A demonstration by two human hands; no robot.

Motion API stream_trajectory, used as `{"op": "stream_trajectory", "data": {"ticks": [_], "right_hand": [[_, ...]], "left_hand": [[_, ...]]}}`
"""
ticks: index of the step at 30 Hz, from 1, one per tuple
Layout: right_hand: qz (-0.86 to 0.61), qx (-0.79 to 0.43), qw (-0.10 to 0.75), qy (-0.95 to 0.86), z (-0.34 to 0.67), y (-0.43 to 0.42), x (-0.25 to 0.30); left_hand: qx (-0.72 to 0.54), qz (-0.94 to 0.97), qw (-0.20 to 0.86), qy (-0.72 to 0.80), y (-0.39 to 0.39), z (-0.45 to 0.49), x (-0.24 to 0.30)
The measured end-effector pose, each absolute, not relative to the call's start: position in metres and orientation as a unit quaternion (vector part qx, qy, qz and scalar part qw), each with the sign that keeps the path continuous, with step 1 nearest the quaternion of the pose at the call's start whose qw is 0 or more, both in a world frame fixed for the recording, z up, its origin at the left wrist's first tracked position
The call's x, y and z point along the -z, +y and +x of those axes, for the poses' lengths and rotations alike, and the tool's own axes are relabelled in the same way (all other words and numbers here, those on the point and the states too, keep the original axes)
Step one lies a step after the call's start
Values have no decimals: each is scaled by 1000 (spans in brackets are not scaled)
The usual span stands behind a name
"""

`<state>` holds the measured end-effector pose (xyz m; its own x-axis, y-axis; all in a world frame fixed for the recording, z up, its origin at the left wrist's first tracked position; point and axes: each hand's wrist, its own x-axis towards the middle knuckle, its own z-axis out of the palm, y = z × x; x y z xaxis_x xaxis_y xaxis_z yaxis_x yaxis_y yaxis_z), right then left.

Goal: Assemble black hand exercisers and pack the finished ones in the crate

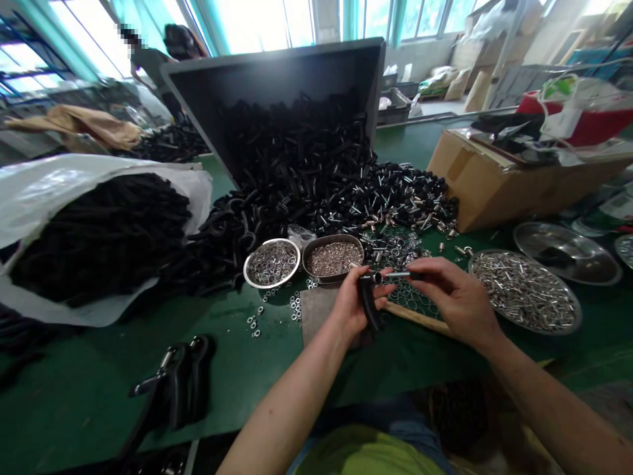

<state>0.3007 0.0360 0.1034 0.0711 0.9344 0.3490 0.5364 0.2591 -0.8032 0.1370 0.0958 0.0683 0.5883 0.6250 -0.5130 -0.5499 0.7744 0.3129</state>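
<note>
My left hand (350, 305) is closed around a black curved handle (368, 303), whose round collar faces right. In my right hand (459, 300), thumb and fingers pinch a black-headed bolt (398, 274). Its bare metal shaft points left at the handle's collar; whether the tip has entered cannot be made out. Under my hands lie a grey metal plate (316, 310), a wooden stick (415, 317) and many thin metal rings (410, 297). Just beyond stands an oval tin (309, 272) of small metal parts.
A round dish (246, 272) holds washers. At right is a tray (579, 316) of metal pins, with a cardboard box (475, 178) behind. A grey bin (277, 56) spills black parts. Finished-looking handles (180, 386) lie front left, near a white sack (99, 316). People stand far back.
</note>
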Motion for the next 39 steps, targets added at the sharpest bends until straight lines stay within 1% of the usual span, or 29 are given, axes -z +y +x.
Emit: {"op": "stream_trajectory", "data": {"ticks": [2,6,9,11,13,14,15,18,19,20,22,23,24,26,27,28,30,31,34,35,38,39], "right_hand": [[-543,-181,434,-696,290,31,-102],[-498,-154,409,-749,264,28,-88],[-544,-155,387,-729,242,27,-79],[-587,-234,359,-687,229,26,-78],[-585,-343,321,-661,219,25,-80],[-572,-365,310,-666,215,25,-80],[-555,-357,310,-684,211,24,-80],[-512,-269,356,-734,199,23,-78],[-508,-286,360,-728,196,23,-76],[-509,-333,347,-714,192,22,-74],[-517,-426,303,-678,186,22,-72],[-515,-436,293,-677,183,21,-71],[-507,-418,301,-691,180,21,-71],[-487,-363,336,-720,176,20,-70],[-482,-370,340,-718,174,20,-69],[-482,-405,328,-704,173,20,-68],[-495,-477,290,-666,170,20,-67],[-500,-478,287,-663,169,21,-67],[-498,-391,340,-696,166,21,-66],[-497,-401,340,-690,165,22,-66],[-511,-503,295,-631,163,24,-65],[-516,-501,296,-628,163,25,-65]], "left_hand": [[-343,61,880,324,87,132,-66],[-379,100,845,362,70,126,-62],[-430,160,804,379,57,118,-59],[-475,211,753,404,50,109,-56],[-506,254,704,429,44,97,-54],[-516,267,687,435,41,91,-53],[-525,274,676,440,38,85,-53],[-554,270,643,455,31,69,-51],[-559,269,633,463,29,65,-51],[-560,270,625,471,27,61,-51],[-560,266,615,487,24,54,-51],[-560,263,612,492,22,51,-51],[-562,261,609,495,21,49,-50],[-569,261,603,494,19,44,-49],[-569,266,602,493,18,42,-48],[-568,272,600,493,18,41,-48],[-564,280,599,495,18,39,-47],[-563,280,599,496,18,38,-46],[-568,277,598,492,19,35,-45],[-568,282,597,491,20,34,-45],[-556,306,596,492,22,32,-43],[-555,310,594,493,23,32,-43]]}}
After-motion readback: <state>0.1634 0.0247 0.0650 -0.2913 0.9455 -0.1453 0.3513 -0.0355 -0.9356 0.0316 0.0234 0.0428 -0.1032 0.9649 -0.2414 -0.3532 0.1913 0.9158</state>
